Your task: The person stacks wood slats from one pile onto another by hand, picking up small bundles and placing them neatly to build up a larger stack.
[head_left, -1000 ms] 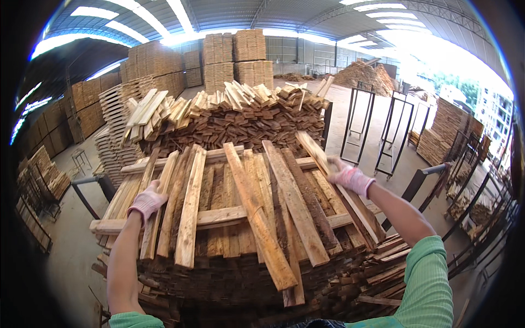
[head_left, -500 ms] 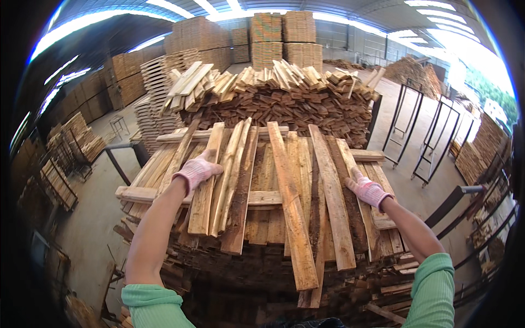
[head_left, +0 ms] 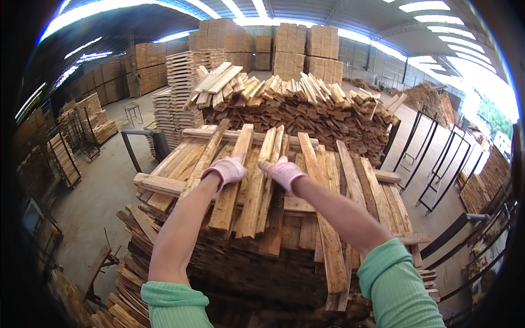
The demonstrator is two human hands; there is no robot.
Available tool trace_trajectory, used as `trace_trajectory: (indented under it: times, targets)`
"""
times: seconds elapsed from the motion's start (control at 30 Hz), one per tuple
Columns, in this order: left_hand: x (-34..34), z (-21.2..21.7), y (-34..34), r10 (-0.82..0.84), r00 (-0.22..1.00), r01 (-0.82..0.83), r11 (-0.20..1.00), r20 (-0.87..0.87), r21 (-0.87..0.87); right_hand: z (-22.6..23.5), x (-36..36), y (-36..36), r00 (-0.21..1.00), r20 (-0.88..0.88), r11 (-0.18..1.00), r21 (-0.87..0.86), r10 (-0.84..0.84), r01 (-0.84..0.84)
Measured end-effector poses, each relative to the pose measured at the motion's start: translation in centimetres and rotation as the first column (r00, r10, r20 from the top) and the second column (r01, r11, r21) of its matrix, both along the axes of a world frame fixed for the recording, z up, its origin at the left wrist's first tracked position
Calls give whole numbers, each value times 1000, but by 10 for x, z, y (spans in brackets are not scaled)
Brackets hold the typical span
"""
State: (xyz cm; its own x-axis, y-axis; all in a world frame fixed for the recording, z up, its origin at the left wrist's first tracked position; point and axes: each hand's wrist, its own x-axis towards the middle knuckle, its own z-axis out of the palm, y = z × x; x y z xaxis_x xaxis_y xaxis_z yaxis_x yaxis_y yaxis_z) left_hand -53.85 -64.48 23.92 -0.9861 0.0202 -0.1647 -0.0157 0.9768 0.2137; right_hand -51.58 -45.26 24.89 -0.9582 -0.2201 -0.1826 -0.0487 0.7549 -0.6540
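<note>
Both hands down flat on the top layer of loose planks (head_left: 257,180), side by side near the centre of the stack (head_left: 262,246). Left hand (head_left: 225,170) in a pale pink work glove, palm down, fingers spread and only lightly curled over a light plank (head_left: 232,180); pressing rather than clamped, no full grip to be seen. Right hand (head_left: 283,173) gloved alike, fingers extended toward 11 o'clock, resting on the neighbouring bundle of narrow boards (head_left: 261,188); whether any edge is hooked underneath, impossible to tell.

Long axis of the planks under the palms: from 6 o'clock up to 12 o'clock, tilting a little toward 1, so along the line of the forearms, not across. Near ends overhanging the stack edge toward the body, far ends resting on a cross board (head_left: 240,134) at 12 o'clock. Both hands about equally far out and nearly touching, left a shade nearer the lighter plank, right nearer the bundle.

Beyond at 12 o'clock, a bigger heap of cut boards (head_left: 306,104); at 3 o'clock, black metal racks (head_left: 437,175) on the concrete floor (head_left: 98,191).
</note>
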Motion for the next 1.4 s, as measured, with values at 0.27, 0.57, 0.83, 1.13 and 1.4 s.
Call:
trace_trajectory:
  times: [0.27,0.57,0.83,1.13,1.4]
  targets:
    - [13,-1,3,90,996,-90,996,-11,12,-26,-47,-62,981,-109,964,195,-163,182]
    - [27,2,7,103,991,-75,952,-81,296,-31,-49,-21,946,-299,987,-60,128,-152]
    - [39,43,89,34,951,259,454,-308,852,28,-37,74,988,-139,698,-714,-70,-51]
    - [57,128,265,42,562,814,-205,-826,543,159,58,214,621,-720,674,-627,-309,-391]
    - [85,15,295,-340,839,404,-133,-425,905,-7,59,280,27,-924,820,-352,-382,-452]
